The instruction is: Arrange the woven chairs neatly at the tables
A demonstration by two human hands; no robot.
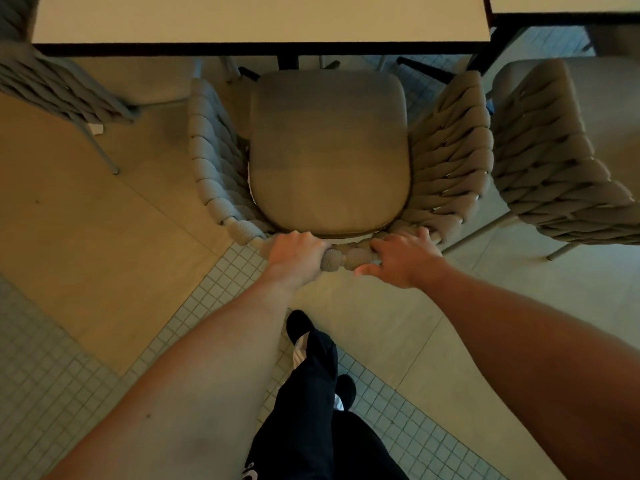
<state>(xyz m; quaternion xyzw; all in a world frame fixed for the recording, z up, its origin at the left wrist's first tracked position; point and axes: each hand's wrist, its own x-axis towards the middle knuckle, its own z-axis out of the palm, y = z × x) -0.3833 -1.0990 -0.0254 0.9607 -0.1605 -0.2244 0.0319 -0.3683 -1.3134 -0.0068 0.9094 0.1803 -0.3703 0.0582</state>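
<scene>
Below the table (259, 26), woven chair (329, 150), left hand (294, 254) and right hand (401, 256) gripping its backrest top

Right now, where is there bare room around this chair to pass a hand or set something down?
The tabletop ahead is bare in view, and so is the seat cushion. Open floor lies left of the held chair. It is crowded on the right, where the neighbouring chair sits close, and on the backrest, which the left hand and right hand grip.

Dim warm light; floor (86, 237) part slab, part mosaic.
</scene>
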